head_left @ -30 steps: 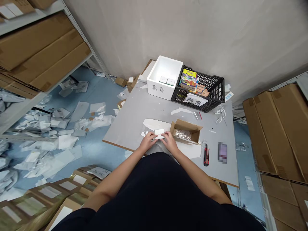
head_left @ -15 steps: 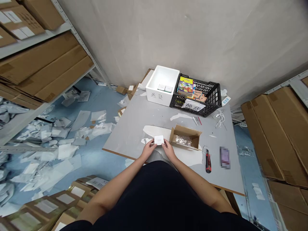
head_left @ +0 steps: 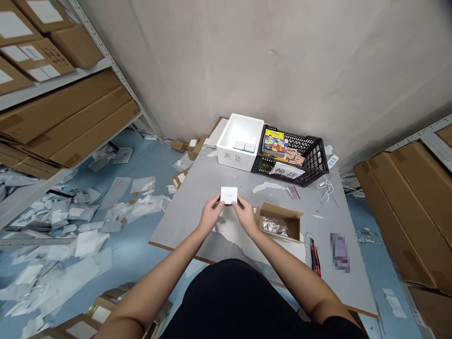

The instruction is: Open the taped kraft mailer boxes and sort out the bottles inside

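A small white box (head_left: 229, 195) is held between my two hands above the grey table. My left hand (head_left: 212, 212) grips its left side and my right hand (head_left: 245, 212) its right side. To the right of my right hand stands an open cardboard box (head_left: 295, 219) with clear bubble wrap (head_left: 273, 225) inside. Beyond my hands is a white foam box (head_left: 233, 158) with handwriting on its front, and small white boxes (head_left: 245, 146) lie in it. Beside it a black crate (head_left: 312, 162) holds colourful booklets (head_left: 274, 143).
On the grey table (head_left: 187, 202) a red and black cutter (head_left: 315, 258) lies near a blurred purple object (head_left: 340, 253). A white cable (head_left: 326, 189) lies at the back right. Shelves with cartons (head_left: 70, 113) stand left; large cartons (head_left: 399, 212) stand right.
Both hands have moved forward over the table, towards the foam box, with the small white box between them. The view has shifted, so the table and containers sit lower in it.
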